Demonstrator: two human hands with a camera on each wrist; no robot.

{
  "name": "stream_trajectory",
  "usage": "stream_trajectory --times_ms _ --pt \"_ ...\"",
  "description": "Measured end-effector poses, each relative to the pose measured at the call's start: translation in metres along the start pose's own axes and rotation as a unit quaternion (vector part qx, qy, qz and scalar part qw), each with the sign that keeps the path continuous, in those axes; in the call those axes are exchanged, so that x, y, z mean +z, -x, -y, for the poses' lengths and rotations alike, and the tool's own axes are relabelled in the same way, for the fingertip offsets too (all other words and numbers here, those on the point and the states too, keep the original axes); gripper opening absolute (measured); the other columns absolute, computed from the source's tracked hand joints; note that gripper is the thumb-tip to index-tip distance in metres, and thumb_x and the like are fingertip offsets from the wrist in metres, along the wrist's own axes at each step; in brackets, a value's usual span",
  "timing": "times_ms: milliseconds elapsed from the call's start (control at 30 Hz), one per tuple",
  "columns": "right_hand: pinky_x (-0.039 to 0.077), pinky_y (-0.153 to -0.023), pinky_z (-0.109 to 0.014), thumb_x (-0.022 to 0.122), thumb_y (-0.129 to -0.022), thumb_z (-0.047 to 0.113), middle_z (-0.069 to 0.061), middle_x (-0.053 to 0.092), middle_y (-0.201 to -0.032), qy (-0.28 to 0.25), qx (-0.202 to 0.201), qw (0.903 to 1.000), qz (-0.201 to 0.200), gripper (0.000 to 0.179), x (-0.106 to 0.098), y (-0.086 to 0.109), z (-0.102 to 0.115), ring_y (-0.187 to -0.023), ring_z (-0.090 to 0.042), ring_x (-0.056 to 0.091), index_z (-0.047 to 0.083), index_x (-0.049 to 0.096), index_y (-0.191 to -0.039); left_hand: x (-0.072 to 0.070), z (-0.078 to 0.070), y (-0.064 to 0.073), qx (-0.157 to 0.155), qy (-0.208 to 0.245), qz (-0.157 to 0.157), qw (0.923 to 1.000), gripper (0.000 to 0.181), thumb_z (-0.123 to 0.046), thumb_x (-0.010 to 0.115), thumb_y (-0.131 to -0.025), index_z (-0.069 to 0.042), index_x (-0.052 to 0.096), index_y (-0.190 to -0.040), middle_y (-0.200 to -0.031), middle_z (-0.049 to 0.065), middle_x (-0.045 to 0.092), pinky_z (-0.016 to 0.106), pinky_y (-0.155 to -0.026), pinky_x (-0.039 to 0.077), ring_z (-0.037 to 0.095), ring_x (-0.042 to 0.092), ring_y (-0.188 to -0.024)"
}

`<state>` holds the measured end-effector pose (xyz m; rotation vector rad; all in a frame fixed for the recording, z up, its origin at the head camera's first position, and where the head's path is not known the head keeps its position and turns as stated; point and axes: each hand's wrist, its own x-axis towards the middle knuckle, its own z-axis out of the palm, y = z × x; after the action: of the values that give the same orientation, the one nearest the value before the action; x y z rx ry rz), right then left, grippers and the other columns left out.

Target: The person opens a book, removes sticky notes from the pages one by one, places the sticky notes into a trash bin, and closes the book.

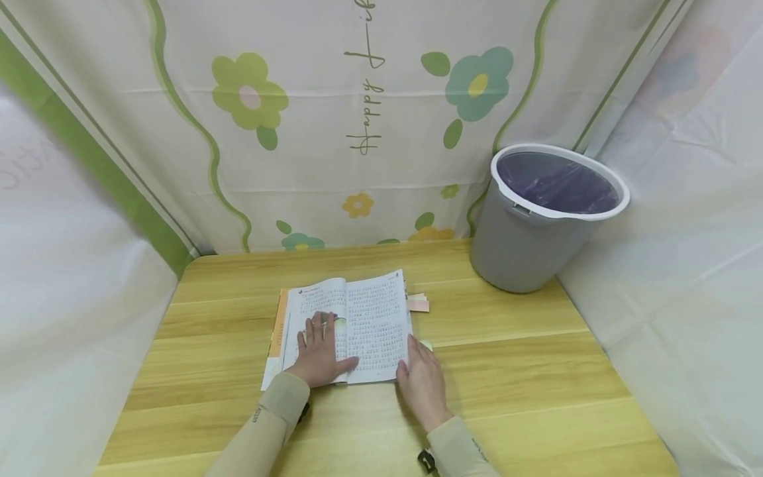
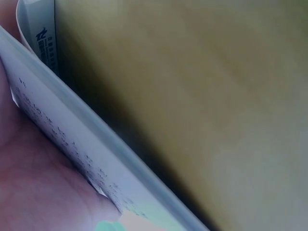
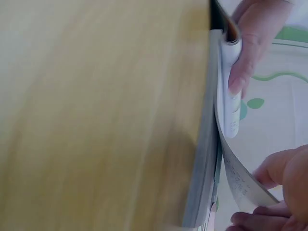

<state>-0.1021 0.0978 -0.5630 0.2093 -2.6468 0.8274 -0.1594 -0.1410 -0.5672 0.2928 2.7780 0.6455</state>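
Observation:
An open book [image 1: 375,311] with printed text lies on the wooden table. My left hand [image 1: 318,354] presses its left page, fingers spread and thumb reaching across the spine. At the book's lower right edge, my right hand [image 1: 422,384] pinches page edges between thumb and fingers. The right wrist view shows a lifted, curving page [image 3: 238,178] between that thumb and the fingers below it. An orange cover flap [image 1: 278,324] sticks out on the left, and pink and cream paper tabs [image 1: 418,303] jut from the right side.
A grey bin [image 1: 524,245] with a white rim and a dark purple liner stands at the table's back right corner. Flower-printed curtains [image 1: 393,119] enclose the back and sides. The wooden table [image 1: 512,411] extends around the book.

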Motion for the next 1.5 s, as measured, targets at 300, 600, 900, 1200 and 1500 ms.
stream_trajectory --times_ms 300,600,900,1200,1500 --pt "0.053 -0.088 -0.046 0.068 -0.089 0.011 -0.017 0.067 -0.123 -0.11 0.054 0.9921 0.027 0.059 -0.008 -0.006 0.017 -0.106 -0.032 0.066 0.002 0.049 -0.144 -0.013 0.012 0.006 0.042 0.018 -0.024 0.9986 0.072 -0.042 0.032 -0.107 -0.001 0.002 -0.158 -0.16 0.03 -0.008 0.067 -0.113 0.001 0.05 -0.008 -0.145" --pt "0.047 -0.1 -0.044 0.067 -0.089 0.01 -0.012 0.056 -0.14 -0.184 0.011 0.9799 0.076 0.068 -0.01 -0.016 0.042 -0.122 -0.029 0.058 0.01 0.039 -0.151 -0.031 0.031 0.016 0.05 -0.013 -0.009 0.9986 0.062 -0.031 0.033 -0.108 -0.004 0.009 -0.158 -0.163 0.021 0.003 0.069 -0.111 0.008 0.049 0.002 -0.145" --pt "0.038 -0.108 -0.045 0.075 -0.081 0.013 -0.01 0.036 -0.157 -0.109 -0.08 0.9805 0.143 0.087 -0.005 -0.028 0.065 -0.137 -0.029 0.042 0.015 0.031 -0.156 -0.034 0.046 0.027 0.041 0.003 -0.002 0.9992 0.062 -0.031 0.036 -0.108 0.002 0.016 -0.156 -0.16 0.028 0.008 0.068 -0.112 0.011 0.051 0.006 -0.144" --pt "0.046 -0.102 -0.045 0.078 -0.08 0.017 -0.013 0.027 -0.16 -0.032 -0.123 0.9734 0.191 0.093 0.01 -0.035 0.076 -0.141 -0.031 0.036 0.027 0.028 -0.158 -0.038 0.055 0.034 0.042 0.02 -0.005 0.9989 0.064 -0.03 0.043 -0.106 0.006 0.02 -0.154 -0.158 0.032 0.012 0.069 -0.11 0.014 0.054 0.009 -0.142" --pt "0.035 -0.11 -0.051 0.08 -0.08 0.024 -0.016 0.028 -0.159 0.029 -0.186 0.9606 0.204 0.09 0.02 -0.04 0.079 -0.142 -0.041 0.031 0.028 0.033 -0.156 -0.044 0.062 0.038 0.042 0.03 0.001 0.9987 0.063 -0.025 0.045 -0.105 0.007 0.02 -0.154 -0.158 0.032 0.011 0.071 -0.109 0.012 0.055 0.008 -0.142"
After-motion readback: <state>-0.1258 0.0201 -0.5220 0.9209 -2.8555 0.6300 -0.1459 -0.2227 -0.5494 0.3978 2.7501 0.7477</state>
